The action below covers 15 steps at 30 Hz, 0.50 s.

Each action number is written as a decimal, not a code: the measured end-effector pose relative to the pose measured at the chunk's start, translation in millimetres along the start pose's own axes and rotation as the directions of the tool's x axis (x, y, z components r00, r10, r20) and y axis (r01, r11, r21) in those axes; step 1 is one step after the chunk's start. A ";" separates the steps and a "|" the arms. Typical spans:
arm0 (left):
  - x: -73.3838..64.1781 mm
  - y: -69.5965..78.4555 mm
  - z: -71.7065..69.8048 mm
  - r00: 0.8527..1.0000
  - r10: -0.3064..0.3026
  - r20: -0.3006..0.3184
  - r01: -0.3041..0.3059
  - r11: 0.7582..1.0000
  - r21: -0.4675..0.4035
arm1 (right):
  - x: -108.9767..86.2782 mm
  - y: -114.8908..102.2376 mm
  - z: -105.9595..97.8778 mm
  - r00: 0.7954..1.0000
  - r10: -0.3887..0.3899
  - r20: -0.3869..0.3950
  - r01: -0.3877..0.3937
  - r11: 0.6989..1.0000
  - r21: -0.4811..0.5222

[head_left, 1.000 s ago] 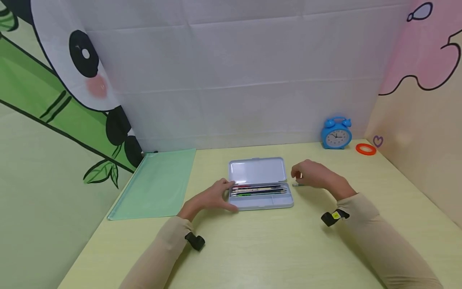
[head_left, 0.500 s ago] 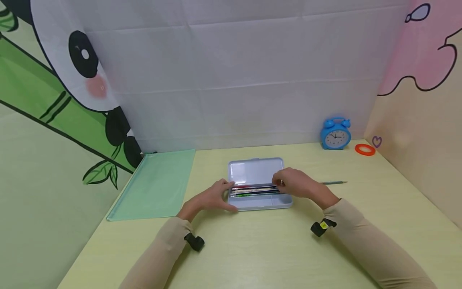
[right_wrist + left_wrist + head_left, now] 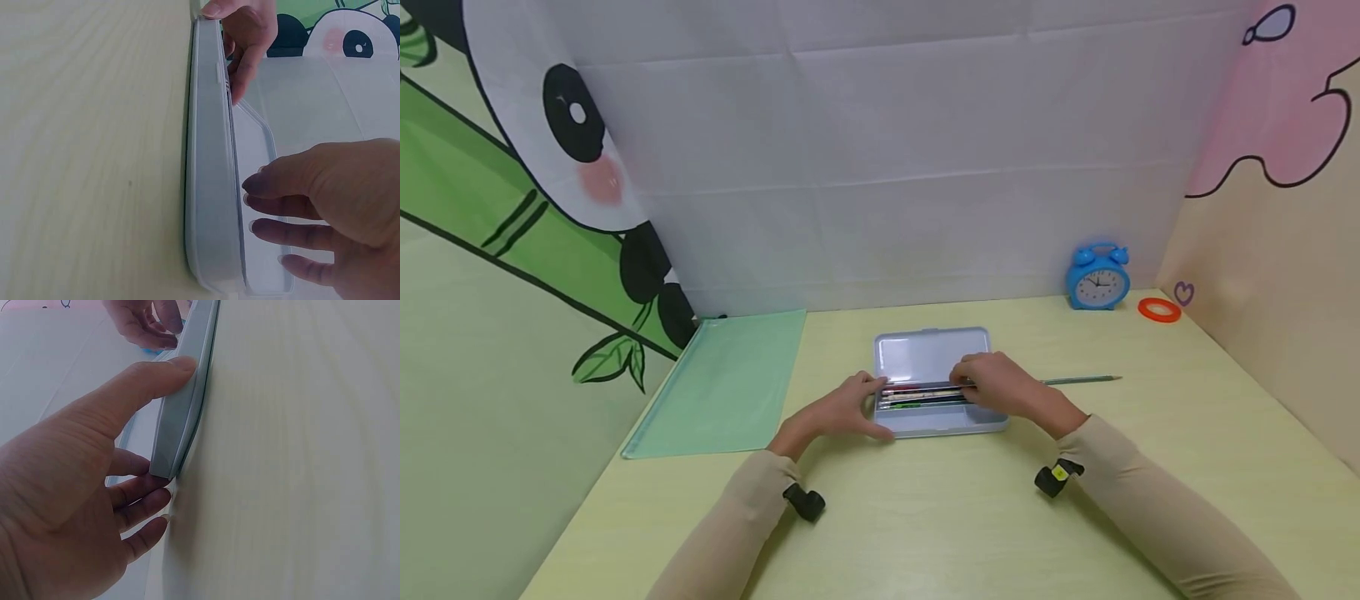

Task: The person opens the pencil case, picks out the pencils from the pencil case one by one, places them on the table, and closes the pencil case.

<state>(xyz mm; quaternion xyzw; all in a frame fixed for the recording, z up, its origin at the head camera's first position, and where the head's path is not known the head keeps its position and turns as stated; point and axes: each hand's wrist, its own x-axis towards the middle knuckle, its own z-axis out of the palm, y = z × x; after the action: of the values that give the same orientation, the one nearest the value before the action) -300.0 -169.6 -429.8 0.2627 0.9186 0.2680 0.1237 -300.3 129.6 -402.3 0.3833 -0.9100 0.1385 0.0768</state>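
Note:
A pale lavender pencil case point(image 3: 934, 422) lies open on the table, its lid point(image 3: 917, 354) tipped back, with several pencils point(image 3: 921, 395) in the tray. My left hand point(image 3: 844, 407) holds the case at its left end; in the left wrist view the thumb point(image 3: 181, 364) presses the front wall. Over the right part of the tray is my right hand point(image 3: 1000, 385), fingers pointing down and hiding the pencils' right ends. In the right wrist view its thumb and index tip come close together at the rim; I cannot tell whether they pinch a pencil. A green pencil point(image 3: 1086, 380) lies on the table to the right.
A translucent green folder point(image 3: 722, 387) lies on the left of the table. At the back right stand a blue alarm clock point(image 3: 1098, 279) and a red-orange ring point(image 3: 1159, 310). A white cloth point(image 3: 880, 167) with cartoon prints walls the back.
My right hand has left the green pencil on the table and moved left, over the tray, creeping further left in the last half second. My left hand stays at the case.

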 end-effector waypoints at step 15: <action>-0.1 0.3 -0.3 1.000 0.001 -0.003 -0.001 1.000 -0.010 | 1.2 1.6 9.0 1.000 0.012 -0.014 -0.012 1.000 -0.014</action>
<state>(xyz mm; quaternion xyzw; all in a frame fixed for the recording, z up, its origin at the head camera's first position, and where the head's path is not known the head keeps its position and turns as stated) -299.9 -169.6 -429.4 0.2621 0.9173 0.2732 0.1238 -302.6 127.1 -410.8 0.3763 -0.9126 0.1355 0.0849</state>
